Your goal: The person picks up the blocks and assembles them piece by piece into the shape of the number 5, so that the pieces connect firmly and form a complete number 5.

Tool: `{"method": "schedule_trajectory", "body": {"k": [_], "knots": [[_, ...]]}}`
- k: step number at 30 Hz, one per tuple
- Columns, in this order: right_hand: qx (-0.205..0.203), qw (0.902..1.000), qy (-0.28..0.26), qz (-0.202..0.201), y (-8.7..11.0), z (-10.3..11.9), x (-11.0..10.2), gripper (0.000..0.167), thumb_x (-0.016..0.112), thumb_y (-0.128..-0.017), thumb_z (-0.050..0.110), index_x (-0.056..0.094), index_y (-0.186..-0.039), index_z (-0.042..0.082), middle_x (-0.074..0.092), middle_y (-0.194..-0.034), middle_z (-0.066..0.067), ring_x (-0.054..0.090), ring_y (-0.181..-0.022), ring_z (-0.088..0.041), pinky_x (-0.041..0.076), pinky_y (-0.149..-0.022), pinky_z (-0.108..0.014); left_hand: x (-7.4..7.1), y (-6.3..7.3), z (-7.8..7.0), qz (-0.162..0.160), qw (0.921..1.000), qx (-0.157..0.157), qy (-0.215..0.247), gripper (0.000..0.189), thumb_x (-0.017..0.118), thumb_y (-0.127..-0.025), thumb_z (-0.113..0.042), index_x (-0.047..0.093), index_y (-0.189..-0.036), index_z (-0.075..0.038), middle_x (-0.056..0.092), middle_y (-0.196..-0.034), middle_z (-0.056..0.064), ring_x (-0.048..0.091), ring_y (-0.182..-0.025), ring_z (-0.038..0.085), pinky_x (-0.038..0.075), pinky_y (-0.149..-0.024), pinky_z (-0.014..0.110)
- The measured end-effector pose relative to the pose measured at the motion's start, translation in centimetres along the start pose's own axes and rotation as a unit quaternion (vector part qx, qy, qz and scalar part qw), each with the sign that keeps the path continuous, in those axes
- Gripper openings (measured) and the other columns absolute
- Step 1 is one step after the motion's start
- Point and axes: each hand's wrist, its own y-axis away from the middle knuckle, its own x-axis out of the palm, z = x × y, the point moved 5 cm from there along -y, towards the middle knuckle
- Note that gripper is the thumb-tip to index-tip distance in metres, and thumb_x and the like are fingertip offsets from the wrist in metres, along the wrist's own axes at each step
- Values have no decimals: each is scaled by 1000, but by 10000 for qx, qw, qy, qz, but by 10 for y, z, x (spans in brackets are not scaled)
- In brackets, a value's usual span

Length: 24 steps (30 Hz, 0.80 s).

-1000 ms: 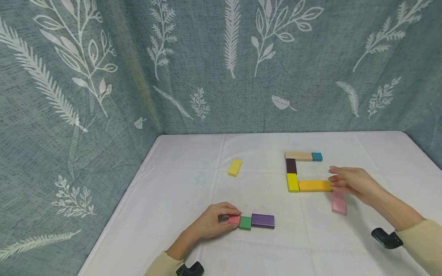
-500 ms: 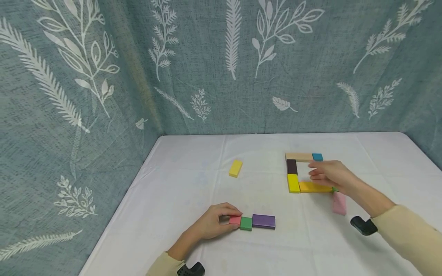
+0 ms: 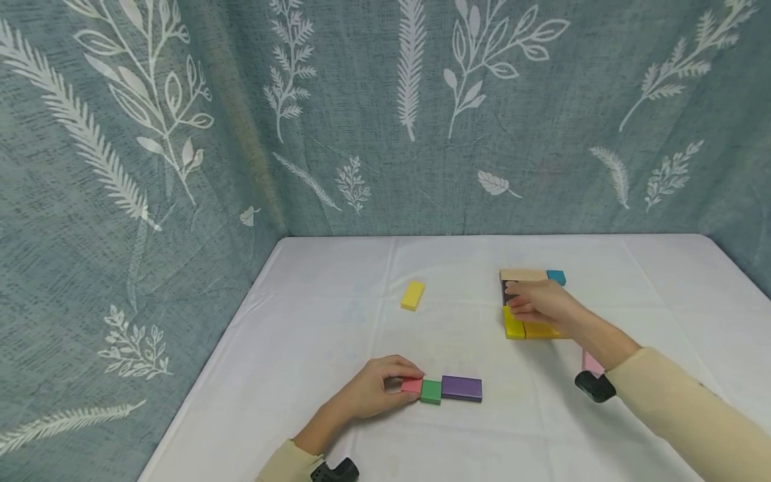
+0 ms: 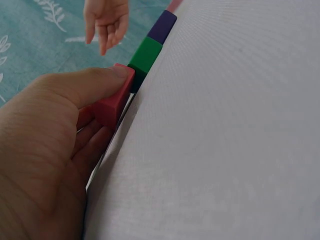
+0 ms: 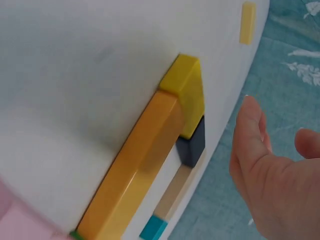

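Note:
My left hand [image 3: 370, 388] pinches a red block [image 4: 116, 102] at the front of the table, thumb on one side and fingers on the other. End to end with it lie a green block [image 3: 430, 392] and a purple block [image 3: 462, 388]. Farther right, my right hand [image 3: 545, 304] hovers with fingers extended, holding nothing. Beneath it a bracket of blocks is partly hidden: a yellow block [image 5: 187, 90], an orange block [image 5: 135, 170], a dark block [image 5: 192, 142], a plain wooden block [image 3: 523, 274] and a blue block [image 3: 557, 277].
A separate pale yellow block [image 3: 412, 295] lies on the white tablecloth [image 3: 337, 301], left of the bracket. Under the right forearm a pink block [image 3: 592, 362] shows in part. A leaf-patterned blue-green curtain [image 3: 361, 100] hangs along the back and left.
My right hand has swept left, from beside the pink block to above the dark and yellow blocks, still holding nothing. My left hand keeps its pinch on the red block in place.

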Motion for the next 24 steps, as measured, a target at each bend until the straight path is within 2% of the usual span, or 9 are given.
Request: {"method": "schedule_trajectory", "body": {"k": [6,9,13,15,19,24], "knots": [[-24,9999,-120,109,-8,3,18,55,51,-100,27,38,-138,-11,52,-120,-22,57,-101,-26,50,-87,-30,0,0,1,37,10000,-11,-19,27,73,-79,6,68,-105,8,65,-102,18,62,-98,27,49,-86,28],[-29,9999,-137,90,-12,3,25,53,50,-100,26,39,-137,-11,53,-120,-22,57,-100,-26,50,-86,-29,4,2,14,4,10000,0,-2,27,74,-79,4,68,-106,7,65,-103,17,62,-98,27,49,-86,29],[-68,9995,-248,161,-18,4,33,53,49,-101,24,38,-137,-12,53,-117,-22,58,-96,-24,50,-85,-29,10,5,33,-11,10000,-58,19,28,74,-81,-1,69,-108,3,66,-105,12,61,-100,20,49,-87,29],[-96,9993,-298,197,-21,4,37,52,49,-101,23,38,-137,-12,53,-117,-22,57,-94,-23,51,-85,-29,10,5,37,-7,10000,-67,40,28,75,-82,-5,70,-110,0,66,-106,8,60,-101,17,49,-87,28],[-193,9991,-267,264,-27,4,44,51,48,-101,21,38,-136,-14,53,-116,-24,58,-92,-22,51,-84,-29,10,6,41,-21,9999,-14,115,28,74,-84,-9,70,-111,-3,66,-107,5,60,-101,15,49,-86,28],[-170,9992,-237,256,-34,3,52,50,48,-101,22,40,-134,-15,55,-111,-21,58,-88,-19,52,-83,-29,9,6,38,-33,10000,33,68,29,75,-82,-6,70,-110,-2,66,-106,7,60,-100,15,49,-86,27]]}}
